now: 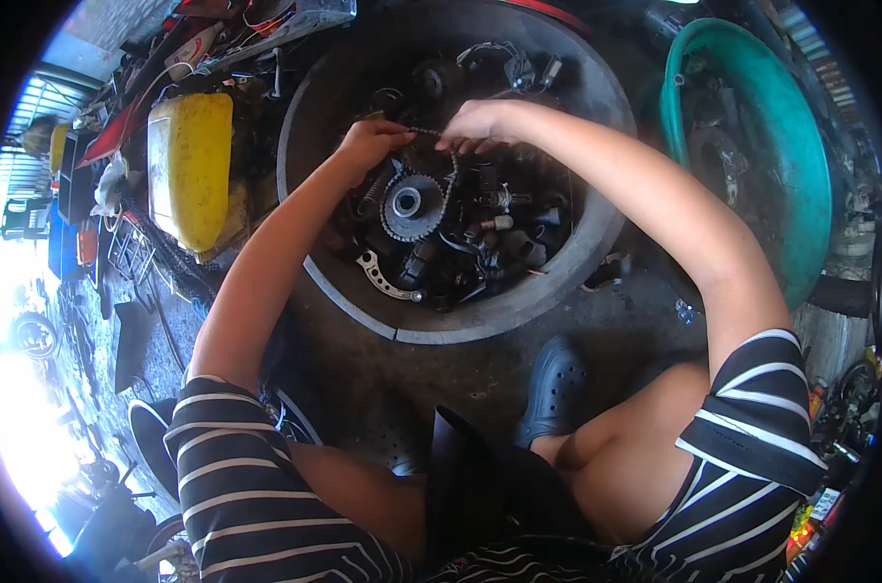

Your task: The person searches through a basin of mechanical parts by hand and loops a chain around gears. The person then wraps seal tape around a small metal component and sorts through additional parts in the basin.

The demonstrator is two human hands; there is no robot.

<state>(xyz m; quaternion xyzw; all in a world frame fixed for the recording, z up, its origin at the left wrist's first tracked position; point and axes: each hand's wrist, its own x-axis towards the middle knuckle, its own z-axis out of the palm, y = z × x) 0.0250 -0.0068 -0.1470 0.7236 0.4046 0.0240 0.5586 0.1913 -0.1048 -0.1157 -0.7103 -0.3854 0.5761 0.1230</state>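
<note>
Both hands reach over a large round basin (441, 336) full of dark metal parts. My left hand (371, 144) has its fingers closed on a thin chain (425, 131). Close by on the right, my right hand (475, 126) also pinches the chain, which runs between the two hands. From there the chain hangs down beside a toothed sprocket (411, 206) lying among the parts. A curved silver metal piece (387, 279) rests below the sprocket. The fingertips are partly shaded.
A yellow panel (190, 173) stands left of the basin. On the right is a large green basin (812, 194) holding more parts. A grey clog (553, 389) on a foot is below the parts basin.
</note>
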